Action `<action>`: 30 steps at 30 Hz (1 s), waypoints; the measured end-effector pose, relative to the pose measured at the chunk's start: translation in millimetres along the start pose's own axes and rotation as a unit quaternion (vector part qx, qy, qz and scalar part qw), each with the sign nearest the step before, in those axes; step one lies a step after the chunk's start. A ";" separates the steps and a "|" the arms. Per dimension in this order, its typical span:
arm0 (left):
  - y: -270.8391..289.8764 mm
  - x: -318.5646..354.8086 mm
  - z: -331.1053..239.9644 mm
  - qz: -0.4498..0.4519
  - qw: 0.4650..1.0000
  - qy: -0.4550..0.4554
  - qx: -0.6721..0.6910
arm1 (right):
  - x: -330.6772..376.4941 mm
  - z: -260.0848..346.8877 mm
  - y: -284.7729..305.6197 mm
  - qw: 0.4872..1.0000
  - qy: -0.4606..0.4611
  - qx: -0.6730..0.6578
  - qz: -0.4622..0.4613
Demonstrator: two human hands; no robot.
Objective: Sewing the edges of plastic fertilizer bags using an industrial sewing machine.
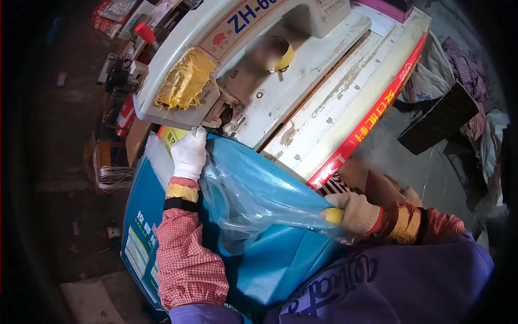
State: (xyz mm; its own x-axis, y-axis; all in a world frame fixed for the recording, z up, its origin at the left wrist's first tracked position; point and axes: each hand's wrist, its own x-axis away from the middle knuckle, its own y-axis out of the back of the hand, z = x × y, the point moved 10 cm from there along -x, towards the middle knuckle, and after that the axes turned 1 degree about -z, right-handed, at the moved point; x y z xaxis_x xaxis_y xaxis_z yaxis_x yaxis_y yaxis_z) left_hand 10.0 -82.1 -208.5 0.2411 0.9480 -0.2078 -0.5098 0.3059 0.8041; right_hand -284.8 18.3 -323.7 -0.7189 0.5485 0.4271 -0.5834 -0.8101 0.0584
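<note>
A large industrial sewing machine (181, 35) stands across the top, a frayed yellow woven patch (186, 80) fixed to its head. Below it lies a blue woven sack (270, 259) with a clear plastic liner (229, 202) bunched at its mouth. My left hand (189, 155), in a white glove, is closed on the sack's upper edge close to the presser foot (226, 116); its fingertips are partly hidden. Farther right, my right hand (359, 211), in a tan glove with a yellow thumb cover, grips the liner and sack edge and holds it stretched.
A worn white table edge with a ruler scale and red strip (372, 116) runs along the right. A dark flat board (440, 119) and crumpled sacks (429, 70) lie beyond. At left are a wooden box of thin strands (113, 167) and a red-handled tool (144, 32).
</note>
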 end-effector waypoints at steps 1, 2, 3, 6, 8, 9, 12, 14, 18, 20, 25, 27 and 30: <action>-3.0 -1.8 -2.5 -0.002 1.000 -0.002 0.009 | -1.8 -16.6 2.7 0.995 -0.055 -0.077 -0.008; 8.5 0.5 3.6 -0.067 0.996 0.004 0.053 | -1.5 -14.4 2.0 0.995 -0.059 -0.074 -0.010; 17.5 3.3 11.0 -0.132 0.986 0.010 0.097 | 0.6 5.5 5.9 0.992 0.016 -0.119 -0.033; 6.4 4.4 26.9 -0.155 0.980 0.006 0.128 | 4.6 41.6 11.1 0.990 0.079 -0.097 -0.061; 1.9 -0.1 26.2 -0.122 0.985 -0.002 0.126 | 7.2 38.5 8.6 0.999 -0.013 0.020 -0.044; 4.9 -4.1 24.3 -0.123 0.984 0.000 0.128 | 8.8 48.5 11.9 0.999 -0.015 0.023 -0.044; 6.1 -10.6 16.7 -0.037 0.985 -0.028 0.164 | 4.8 60.7 9.5 0.974 -0.066 0.215 0.004; 5.2 -7.5 12.4 -0.017 0.973 -0.009 0.231 | 2.8 53.3 9.3 0.955 -0.090 0.283 0.021; -0.5 21.1 24.1 0.118 0.942 0.068 0.308 | 4.0 44.5 0.1 0.942 -0.052 0.325 0.064; 2.7 17.9 8.8 0.108 0.954 0.020 0.278 | 10.7 26.9 3.9 0.937 -0.162 0.307 0.050; 4.5 -1.9 16.1 0.054 0.986 -0.027 0.154 | -3.5 30.2 -1.8 0.949 -0.092 0.301 -0.008; -14.4 -22.2 38.8 -0.008 0.981 -0.004 0.191 | -33.4 -16.5 -17.0 0.939 -0.339 0.063 -0.017; -34.1 -19.7 119.2 -0.080 0.953 0.108 0.272 | -81.8 124.4 -42.4 0.860 0.145 0.481 -0.093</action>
State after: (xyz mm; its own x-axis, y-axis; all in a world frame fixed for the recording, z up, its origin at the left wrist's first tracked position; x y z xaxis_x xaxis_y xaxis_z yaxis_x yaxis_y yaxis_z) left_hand 121.1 -121.7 -165.4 0.0744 0.9073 -0.4138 0.0359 0.4122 0.9104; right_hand -154.2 -18.0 -248.8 -0.7919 0.6032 0.0948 -0.2168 -0.4229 0.8799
